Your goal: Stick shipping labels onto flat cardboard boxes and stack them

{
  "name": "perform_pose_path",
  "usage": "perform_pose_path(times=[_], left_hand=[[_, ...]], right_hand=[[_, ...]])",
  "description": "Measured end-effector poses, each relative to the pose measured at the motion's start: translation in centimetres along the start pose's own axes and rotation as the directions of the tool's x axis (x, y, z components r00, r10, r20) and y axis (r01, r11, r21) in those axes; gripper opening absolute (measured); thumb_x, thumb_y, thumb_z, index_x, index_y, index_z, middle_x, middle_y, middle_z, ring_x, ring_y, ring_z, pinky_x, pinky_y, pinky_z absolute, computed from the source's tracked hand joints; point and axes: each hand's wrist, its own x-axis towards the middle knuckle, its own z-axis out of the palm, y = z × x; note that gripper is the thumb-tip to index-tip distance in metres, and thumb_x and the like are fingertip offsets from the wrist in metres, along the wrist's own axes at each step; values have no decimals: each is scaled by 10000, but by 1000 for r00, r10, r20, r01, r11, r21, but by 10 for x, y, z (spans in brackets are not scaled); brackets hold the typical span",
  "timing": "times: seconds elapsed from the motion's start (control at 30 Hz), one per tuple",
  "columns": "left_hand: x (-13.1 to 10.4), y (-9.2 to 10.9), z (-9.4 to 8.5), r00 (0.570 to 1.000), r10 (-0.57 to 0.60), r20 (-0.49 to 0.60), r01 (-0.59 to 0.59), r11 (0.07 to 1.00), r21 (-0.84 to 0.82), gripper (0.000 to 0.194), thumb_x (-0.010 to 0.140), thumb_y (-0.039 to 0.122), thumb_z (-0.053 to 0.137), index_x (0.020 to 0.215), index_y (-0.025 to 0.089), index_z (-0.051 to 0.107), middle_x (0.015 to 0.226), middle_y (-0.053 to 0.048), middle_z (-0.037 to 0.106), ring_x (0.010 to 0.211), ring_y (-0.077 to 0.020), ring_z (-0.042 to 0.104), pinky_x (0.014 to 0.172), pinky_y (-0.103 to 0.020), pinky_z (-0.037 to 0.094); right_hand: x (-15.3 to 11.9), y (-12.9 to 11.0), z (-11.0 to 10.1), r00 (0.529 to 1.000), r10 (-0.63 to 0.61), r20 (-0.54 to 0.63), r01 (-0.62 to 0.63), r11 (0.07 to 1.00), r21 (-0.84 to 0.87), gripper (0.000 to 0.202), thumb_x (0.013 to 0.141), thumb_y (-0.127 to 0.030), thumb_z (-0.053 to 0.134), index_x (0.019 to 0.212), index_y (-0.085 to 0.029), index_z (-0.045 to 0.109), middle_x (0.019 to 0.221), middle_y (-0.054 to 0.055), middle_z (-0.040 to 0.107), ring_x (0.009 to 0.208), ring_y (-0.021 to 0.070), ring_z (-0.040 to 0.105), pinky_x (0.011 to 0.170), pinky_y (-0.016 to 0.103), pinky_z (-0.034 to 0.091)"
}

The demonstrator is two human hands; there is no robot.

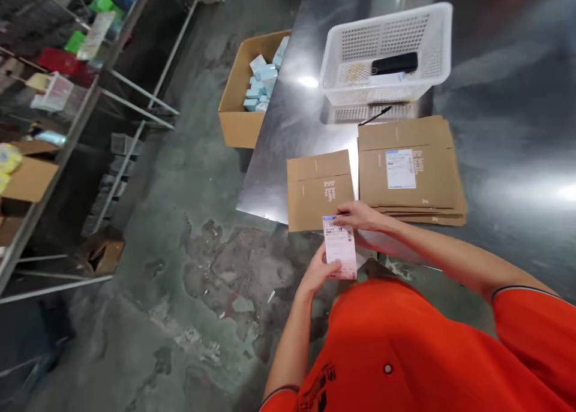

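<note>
A white printed shipping label [339, 247] with a blue strip along its top is held between my two hands, just off the table's front edge. My left hand [317, 271] grips its lower part, the thumb lying over the print. At the upper right corner, the fingers of my right hand [357, 214] pinch it. Right beyond the label lies a flat brown cardboard mailer [315, 187] with white lettering. To its right is a stack of similar flat mailers [423, 190]; the top one bears a white label [401, 169].
A white plastic basket [330, 85] holding a dark case [395, 63] stands on the metal table [508, 220]. Beside the basket lies a black pen [375, 116]. An open carton [240, 129] of light blue boxes sits left of the table. Cluttered metal shelving [90, 97] fills the far left.
</note>
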Motion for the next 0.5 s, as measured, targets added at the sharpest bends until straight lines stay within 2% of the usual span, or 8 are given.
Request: perform_pose_path(times=[0.07,0.17,0.2,0.27,0.37,0.43,0.5], left_hand=[[2,12,-8,994,83,-67,-88,993,-78,627,576,319,836,1163,185,662,1227,-103,677,1119,-247,611,899,-306,497],[20,22,-17,947,108,-303,-124,992,-34,336,629,398,783,823,147,673,822,-51,702,795,-182,636,690,-249,487],[29,21,-20,925,110,-362,-120,993,-3,310,633,411,777,714,146,639,686,-17,652,693,-156,601,629,-232,460],[47,15,-26,897,88,-432,-86,996,24,347,629,425,782,589,155,568,544,29,548,599,-124,539,561,-212,410],[59,-4,-39,899,14,-437,-18,1000,-5,370,599,431,814,577,152,571,536,30,546,604,-127,543,560,-214,410],[55,-21,-50,915,-35,-401,25,999,-29,353,565,416,841,637,140,633,577,1,608,624,-153,579,582,-243,450],[40,-39,-61,926,-77,-369,66,997,-45,352,537,397,861,688,132,686,609,-38,657,650,-193,621,608,-287,494]], right_hand=[[1,1,18,999,-1,-35,1,1000,-11,259,840,-386,584,769,-157,682,665,-6,637,658,136,558,614,238,379],[0,5,38,997,-52,-48,46,992,-121,271,899,-388,543,859,-165,693,738,16,661,697,148,567,632,244,367],[1,7,44,996,-73,-60,60,980,-190,272,916,-385,531,891,-167,692,778,31,668,723,157,571,644,248,369],[12,14,50,992,-107,-62,80,939,-335,251,932,-361,524,926,-170,687,844,58,668,781,173,572,674,258,373],[45,29,46,991,-94,-98,35,874,-485,245,955,-313,490,922,-167,684,889,80,659,847,192,561,740,276,382],[75,38,33,973,-63,-220,-78,813,-577,269,969,-329,471,988,-164,682,978,106,658,935,225,546,811,312,377],[101,44,16,946,-44,-322,-194,719,-668,307,947,-380,520,1130,-175,657,1126,136,637,1048,283,511,889,379,353]])
